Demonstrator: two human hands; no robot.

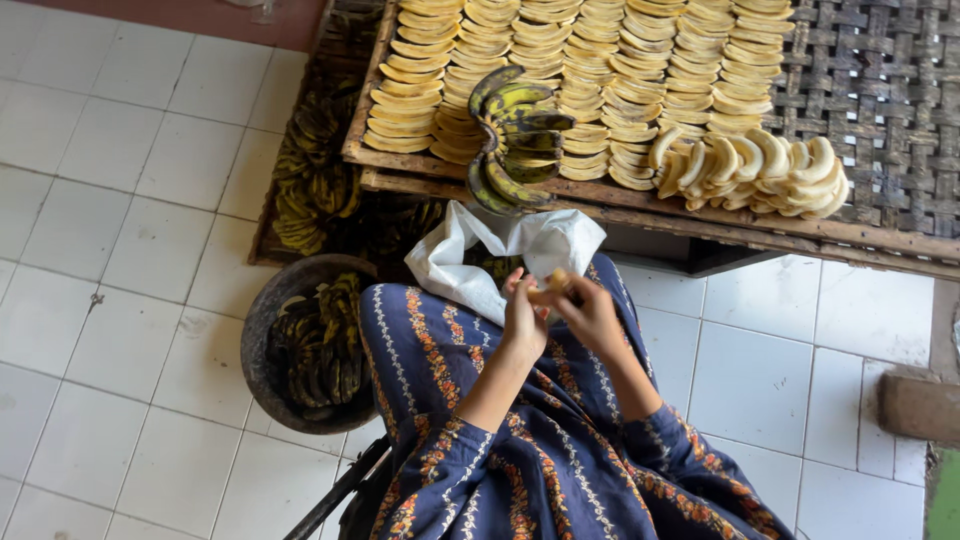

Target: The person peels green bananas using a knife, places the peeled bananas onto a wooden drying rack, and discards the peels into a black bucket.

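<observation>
My left hand (522, 318) and my right hand (590, 312) meet over my lap, both closed around a pale peeled banana (555, 283). Under them lies a white plastic bag (520, 245) on my blue patterned dress. Just beyond the bag a bunch of green-yellow unpeeled bananas (515, 135) rests on a woven bamboo tray (870, 90). Rows of flat peeled banana slices (600, 60) cover the tray's left part, and a pile of whole peeled bananas (755, 170) lies near its front edge.
A round dark basket (262, 330) holding banana peels stands on the white tiled floor by my left knee. More dark bananas or peels (315, 180) lie in a tray under the bamboo one. A brick (920, 405) sits at the right.
</observation>
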